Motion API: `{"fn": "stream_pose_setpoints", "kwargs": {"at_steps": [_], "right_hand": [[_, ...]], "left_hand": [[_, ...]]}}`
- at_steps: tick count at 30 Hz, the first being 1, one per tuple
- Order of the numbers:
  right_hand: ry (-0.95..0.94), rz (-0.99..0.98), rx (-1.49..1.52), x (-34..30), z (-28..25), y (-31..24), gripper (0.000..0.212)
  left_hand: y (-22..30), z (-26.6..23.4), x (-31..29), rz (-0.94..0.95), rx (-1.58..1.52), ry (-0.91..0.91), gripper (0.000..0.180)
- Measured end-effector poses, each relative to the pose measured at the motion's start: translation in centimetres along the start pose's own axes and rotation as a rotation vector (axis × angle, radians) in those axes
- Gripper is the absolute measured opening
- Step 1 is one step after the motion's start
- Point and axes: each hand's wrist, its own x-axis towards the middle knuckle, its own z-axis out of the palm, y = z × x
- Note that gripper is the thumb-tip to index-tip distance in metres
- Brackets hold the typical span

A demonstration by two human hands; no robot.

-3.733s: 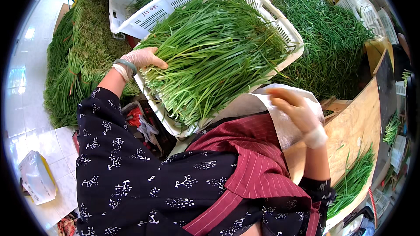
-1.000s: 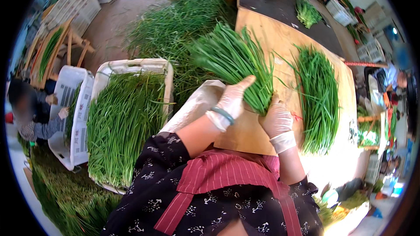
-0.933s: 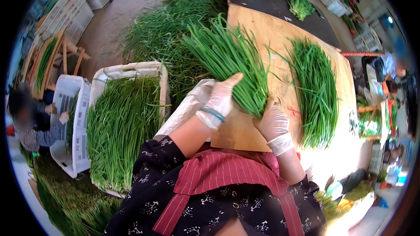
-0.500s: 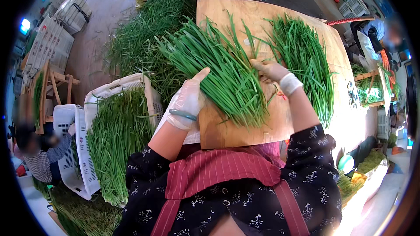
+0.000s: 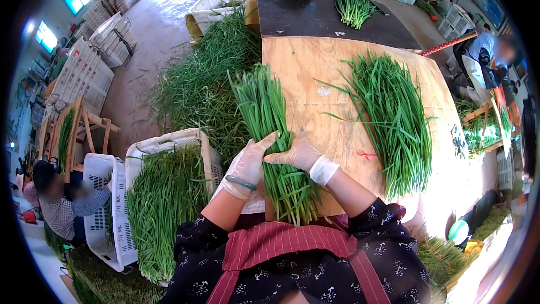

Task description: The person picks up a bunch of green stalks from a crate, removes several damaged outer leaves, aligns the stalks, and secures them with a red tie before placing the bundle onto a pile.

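Your left hand [image 5: 247,167] and right hand [image 5: 298,156] wrap the middle of a green bundle [image 5: 263,111], apparently untied, at the tabletop's [image 5: 315,115] near left corner. Left of that corner, the white crate [image 5: 210,160] holds many stalks [image 5: 166,202], apparently not yet gathered. A second bundle [image 5: 396,126], apparently already gathered, lies along the right edge.

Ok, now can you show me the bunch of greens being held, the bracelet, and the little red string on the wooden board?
bunch of greens [image 5: 265,114]: head view, on its leafy part
bracelet [image 5: 241,182]: head view, middle of its visible band
red string [image 5: 367,155]: head view, near its middle
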Motion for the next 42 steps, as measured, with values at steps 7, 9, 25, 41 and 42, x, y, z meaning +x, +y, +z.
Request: {"fn": "stream_pose_setpoints", "kwargs": {"at_steps": [7, 9, 25, 41, 42], "right_hand": [[0.344, -0.432, 0.324, -1.2, -2.6, -4.0, 0.098], [0.389, -0.529, 0.081, -2.1, -3.6, -7.4, 0.09], [0.155, -0.262, -0.032, -2.1, -8.6, -8.5, 0.075], [0.323, -0.311, 0.376, -2.3, -7.6, -3.3, 0.017], [0.305, -0.294, 0.219, -2.9, -7.6, -4.0, 0.018]], "left_hand": [[4.2, 7.2, -0.2, 0.489, 0.313, -0.117, 0.053], [6.5, 8.5, -1.0, 0.642, 0.377, -0.194, 0.067], [7.7, 9.6, 0.8, 0.672, 0.614, -0.455, 0.057], [7.6, 11.9, -3.4, 0.923, 0.804, -0.239, 0.086], [7.3, 12.0, -2.6, 0.821, 0.65, -0.345, 0.087]]}}
